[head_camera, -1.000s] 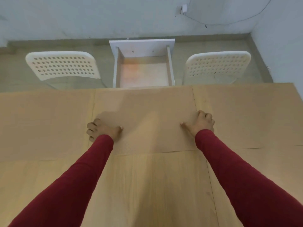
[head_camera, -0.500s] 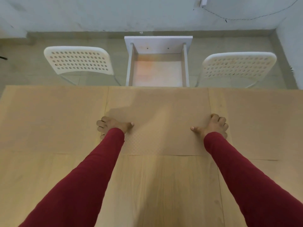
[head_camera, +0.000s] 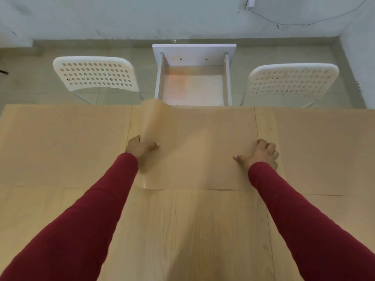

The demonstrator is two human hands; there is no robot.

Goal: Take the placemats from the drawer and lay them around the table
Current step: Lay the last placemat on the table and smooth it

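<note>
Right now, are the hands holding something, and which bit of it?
Yes. The left hand grips the middle placemat by its left edge, lifting that side off the table. The right hand rests on its right edge.

Lifted left edge of the middle placemat (head_camera: 194, 151) smeared by motion blur, its outline soft; fingers of the left hand (head_camera: 140, 148) tucked under that edge, out of sight. Both red sleeves (head_camera: 81, 226) cut off by the bottom edge. Bench (head_camera: 182, 230) cropped at left, right and near edges. Chair (head_camera: 95, 75) seats hidden behind the bench's far edge
</note>
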